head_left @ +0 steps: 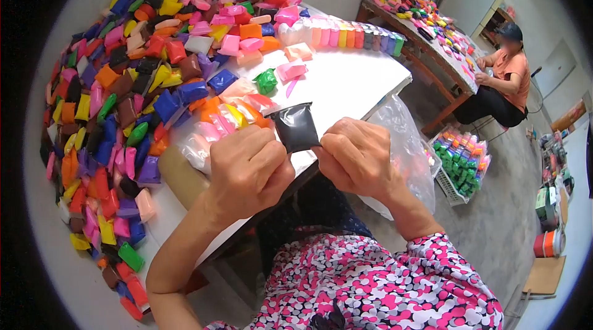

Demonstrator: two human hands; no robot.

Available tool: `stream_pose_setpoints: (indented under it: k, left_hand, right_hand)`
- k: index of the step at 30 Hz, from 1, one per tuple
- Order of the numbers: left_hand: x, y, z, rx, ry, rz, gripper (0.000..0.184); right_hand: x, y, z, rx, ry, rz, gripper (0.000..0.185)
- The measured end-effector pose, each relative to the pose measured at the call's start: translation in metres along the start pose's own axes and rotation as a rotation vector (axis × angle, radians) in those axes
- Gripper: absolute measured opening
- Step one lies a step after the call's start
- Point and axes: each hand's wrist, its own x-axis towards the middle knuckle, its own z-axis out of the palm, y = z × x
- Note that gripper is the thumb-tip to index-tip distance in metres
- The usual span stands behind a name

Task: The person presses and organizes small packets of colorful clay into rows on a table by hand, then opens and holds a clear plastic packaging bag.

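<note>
A small shiny black packet (298,129) is held up in front of me, over the near edge of the white table (349,80). My left hand (248,169) is closed at its left side, the fingertips hidden behind the knuckles. With closed fingers, my right hand (353,156) pinches its lower right corner. Just beyond my left hand lie several packets in clear wrap, among them a yellow one (236,116). A green packet (266,81) and a pink packet (291,70) rest farther back on the table.
A large heap of coloured packets (126,107) covers the table's left side. A packet row (352,36) lines the far edge. A clear plastic bag (401,151) hangs at right, beside a basket of packets (457,166). Another person (509,76) sits at a wooden table (426,33).
</note>
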Motion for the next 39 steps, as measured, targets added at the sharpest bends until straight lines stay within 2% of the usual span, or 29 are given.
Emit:
stream_pose_setpoints:
  k: [6, 9, 12, 15, 18, 21, 24, 28, 31, 34, 38, 39]
  left_hand:
    - [-0.006, -0.004, 0.008, -0.019, -0.008, 0.052, 0.022]
    - [-0.003, -0.003, 0.007, 0.065, -0.043, 0.109, 0.021]
    - [-0.002, -0.005, 0.011, 0.116, -0.022, 0.181, 0.018]
    - [-0.003, -0.009, 0.011, 0.189, 0.025, 0.235, 0.015]
    - [-0.004, -0.009, 0.01, 0.244, -0.035, 0.264, 0.014]
    - [-0.005, -0.008, 0.008, 0.339, -0.069, 0.323, 0.014]
    - [-0.006, -0.009, 0.007, 0.38, -0.085, 0.345, 0.015]
    - [-0.007, -0.012, 0.008, 0.384, -0.068, 0.341, 0.014]
    - [-0.006, -0.016, 0.007, 0.383, -0.06, 0.301, 0.013]
    - [-0.008, -0.02, 0.009, 0.388, -0.055, 0.31, 0.012]
    - [-0.008, -0.023, 0.011, 0.383, -0.042, 0.317, 0.011]
    - [-0.008, -0.022, 0.011, 0.386, -0.047, 0.32, 0.011]
  right_hand:
    - [-0.009, 0.006, -0.01, -0.077, -0.038, -0.074, 0.021]
    - [-0.017, 0.006, -0.005, -0.069, 0.021, -0.066, 0.02]
    - [-0.021, 0.014, -0.003, 0.158, 0.037, 0.022, 0.019]
    - [-0.017, 0.017, -0.019, 0.47, 0.076, 0.393, 0.02]
    - [0.016, 0.02, -0.019, 0.444, 0.158, 0.426, 0.023]
    - [0.028, 0.025, -0.013, 0.477, -0.055, 0.391, 0.02]
    - [0.031, 0.033, -0.004, 0.55, -0.176, 0.377, 0.013]
    - [0.034, 0.031, -0.002, 0.569, -0.243, 0.57, 0.014]
    - [0.027, 0.039, 0.004, 0.889, -0.217, 0.832, 0.019]
    - [0.024, 0.038, 0.007, 1.045, -0.208, 0.893, 0.02]
    - [0.028, 0.032, 0.006, 0.734, -0.232, 0.674, 0.02]
    - [0.028, 0.032, 0.006, 0.717, -0.251, 0.678, 0.02]
